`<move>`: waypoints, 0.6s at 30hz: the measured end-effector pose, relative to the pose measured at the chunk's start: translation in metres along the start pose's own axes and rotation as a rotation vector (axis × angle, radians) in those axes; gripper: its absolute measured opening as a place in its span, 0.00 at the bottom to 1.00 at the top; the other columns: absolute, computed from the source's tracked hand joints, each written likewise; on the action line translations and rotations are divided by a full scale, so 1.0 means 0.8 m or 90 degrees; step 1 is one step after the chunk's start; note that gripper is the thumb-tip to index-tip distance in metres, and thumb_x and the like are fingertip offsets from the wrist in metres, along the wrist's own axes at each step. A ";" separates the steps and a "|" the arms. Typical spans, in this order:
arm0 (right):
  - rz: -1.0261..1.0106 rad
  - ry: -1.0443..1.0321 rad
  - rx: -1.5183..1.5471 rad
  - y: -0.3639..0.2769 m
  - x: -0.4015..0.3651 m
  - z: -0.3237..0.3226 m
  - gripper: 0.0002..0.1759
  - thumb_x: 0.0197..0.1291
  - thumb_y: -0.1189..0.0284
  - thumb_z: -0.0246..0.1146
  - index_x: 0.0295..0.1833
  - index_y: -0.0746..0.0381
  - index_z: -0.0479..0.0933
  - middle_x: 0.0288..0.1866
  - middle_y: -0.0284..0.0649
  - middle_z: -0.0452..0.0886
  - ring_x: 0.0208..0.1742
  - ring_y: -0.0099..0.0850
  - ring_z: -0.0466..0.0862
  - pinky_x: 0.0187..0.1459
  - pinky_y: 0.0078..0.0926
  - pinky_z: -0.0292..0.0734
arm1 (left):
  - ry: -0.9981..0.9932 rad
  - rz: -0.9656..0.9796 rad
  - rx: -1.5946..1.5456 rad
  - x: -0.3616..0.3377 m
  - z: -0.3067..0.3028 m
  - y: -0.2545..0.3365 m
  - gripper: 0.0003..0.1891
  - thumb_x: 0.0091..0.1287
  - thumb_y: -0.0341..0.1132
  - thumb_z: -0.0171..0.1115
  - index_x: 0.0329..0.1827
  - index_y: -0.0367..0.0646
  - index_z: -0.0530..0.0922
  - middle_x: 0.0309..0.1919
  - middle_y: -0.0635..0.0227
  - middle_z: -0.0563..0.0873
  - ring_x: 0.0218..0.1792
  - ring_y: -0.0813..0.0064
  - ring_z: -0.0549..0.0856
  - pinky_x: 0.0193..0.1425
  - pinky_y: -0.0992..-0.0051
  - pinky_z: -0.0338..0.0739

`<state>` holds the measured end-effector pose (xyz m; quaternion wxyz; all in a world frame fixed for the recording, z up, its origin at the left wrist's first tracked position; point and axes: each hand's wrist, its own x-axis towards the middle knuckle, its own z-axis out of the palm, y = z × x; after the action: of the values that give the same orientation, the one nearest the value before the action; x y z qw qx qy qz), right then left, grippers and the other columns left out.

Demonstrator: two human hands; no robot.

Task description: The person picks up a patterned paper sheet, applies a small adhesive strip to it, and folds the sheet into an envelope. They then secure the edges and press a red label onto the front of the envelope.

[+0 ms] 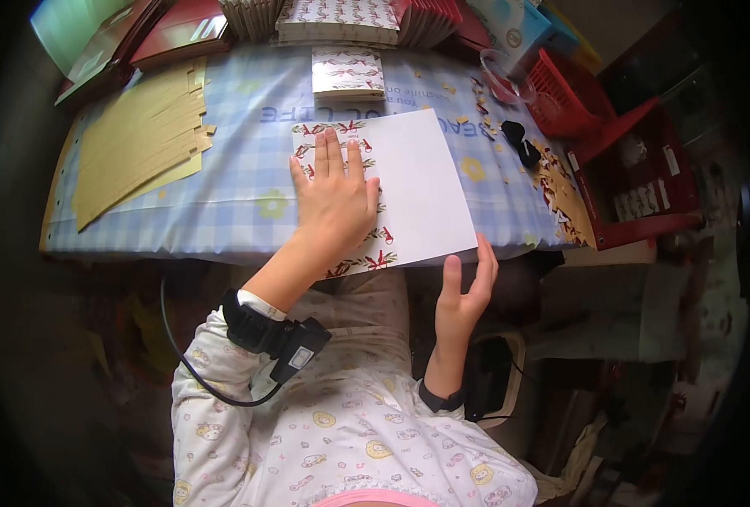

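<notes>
On the desk, one white sheet with a holly border. Two hands at it: left hand and right hand. One black wrist device, one dark wristband. At 12 o'clock of the sheet, one small stack of patterned cards. At 9 o'clock, one pile of tan paper. At 2 o'clock, one clear cup, one red basket, one small black object. At 3 o'clock, one red box and paper scraps, too many to count.
</notes>
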<state>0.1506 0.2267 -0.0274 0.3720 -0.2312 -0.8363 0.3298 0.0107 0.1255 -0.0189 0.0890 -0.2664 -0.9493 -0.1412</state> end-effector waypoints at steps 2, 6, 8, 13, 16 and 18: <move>0.049 -0.005 0.245 -0.016 0.000 0.008 0.27 0.53 0.68 0.57 0.56 0.68 0.59 0.54 0.48 0.64 0.55 0.35 0.65 0.55 0.29 0.58 | -0.003 0.000 0.001 0.000 -0.001 0.000 0.27 0.62 0.45 0.39 0.59 0.34 0.58 0.60 0.45 0.54 0.63 0.54 0.53 0.59 0.47 0.45; 0.040 0.003 0.504 -0.044 -0.012 0.033 0.34 0.52 0.70 0.58 0.60 0.70 0.50 0.54 0.47 0.64 0.53 0.31 0.66 0.54 0.27 0.59 | 0.004 0.000 -0.001 0.000 0.001 -0.001 0.27 0.62 0.45 0.40 0.59 0.34 0.58 0.61 0.46 0.54 0.63 0.54 0.53 0.60 0.47 0.44; -0.040 -0.014 0.371 -0.041 -0.021 0.043 0.33 0.50 0.71 0.60 0.59 0.70 0.54 0.54 0.49 0.64 0.53 0.34 0.66 0.54 0.30 0.60 | 0.022 0.005 0.002 -0.001 0.006 -0.002 0.27 0.62 0.45 0.40 0.59 0.35 0.58 0.60 0.47 0.55 0.63 0.56 0.53 0.60 0.48 0.45; -0.294 -0.006 0.151 -0.044 -0.020 0.054 0.27 0.45 0.80 0.59 0.55 0.64 0.64 0.54 0.48 0.68 0.51 0.42 0.68 0.52 0.34 0.63 | 0.128 0.046 -0.025 -0.003 0.006 -0.004 0.25 0.58 0.42 0.48 0.55 0.35 0.62 0.55 0.55 0.61 0.60 0.61 0.56 0.57 0.47 0.51; -0.364 -0.065 0.087 -0.044 -0.023 0.054 0.23 0.41 0.82 0.58 0.48 0.60 0.70 0.53 0.41 0.71 0.51 0.38 0.69 0.49 0.33 0.64 | 0.066 0.074 -0.002 -0.004 0.000 -0.010 0.28 0.47 0.31 0.57 0.54 0.39 0.60 0.49 0.63 0.62 0.56 0.66 0.60 0.57 0.49 0.53; -0.383 -0.065 0.071 -0.040 -0.024 0.054 0.23 0.41 0.82 0.58 0.48 0.59 0.70 0.53 0.40 0.70 0.51 0.37 0.69 0.49 0.32 0.64 | 0.085 0.083 -0.025 -0.006 0.002 -0.014 0.29 0.46 0.29 0.57 0.54 0.39 0.60 0.49 0.63 0.62 0.56 0.66 0.60 0.57 0.48 0.52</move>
<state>0.1245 0.1767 -0.0354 0.4227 0.0639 -0.8654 0.2613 0.0087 0.1148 -0.0242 0.1562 -0.3190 -0.9190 -0.1712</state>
